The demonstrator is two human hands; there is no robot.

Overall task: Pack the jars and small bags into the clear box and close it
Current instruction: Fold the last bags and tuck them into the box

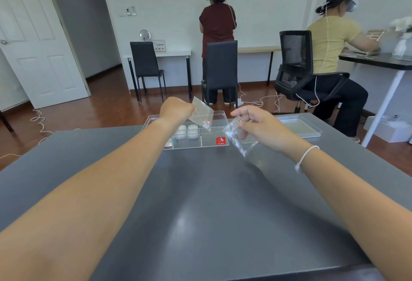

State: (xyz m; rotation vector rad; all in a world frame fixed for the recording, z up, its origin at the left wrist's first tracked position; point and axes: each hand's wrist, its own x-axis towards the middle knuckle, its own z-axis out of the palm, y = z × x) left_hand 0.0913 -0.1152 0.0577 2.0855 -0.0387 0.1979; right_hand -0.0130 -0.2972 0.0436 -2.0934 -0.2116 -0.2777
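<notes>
The clear box (211, 143), divided into compartments and marked with a red sticker, stands at the far side of the dark table. Two white jars (186, 132) sit side by side in its middle compartment. My left hand (177, 110) grips a small clear bag (203, 114) with red bits in its corner, held over the box. My right hand (256, 125) pinches a second small clear bag (238, 139), which hangs at the box's right end. Another small packet (167, 145) shows in the box's left compartment, partly hidden by my left arm.
The clear lid (298, 125) lies flat on the table to the right of the box. The dark table (200, 202) stretches toward me. Beyond it are chairs, white desks, floor cables and two people at other tables.
</notes>
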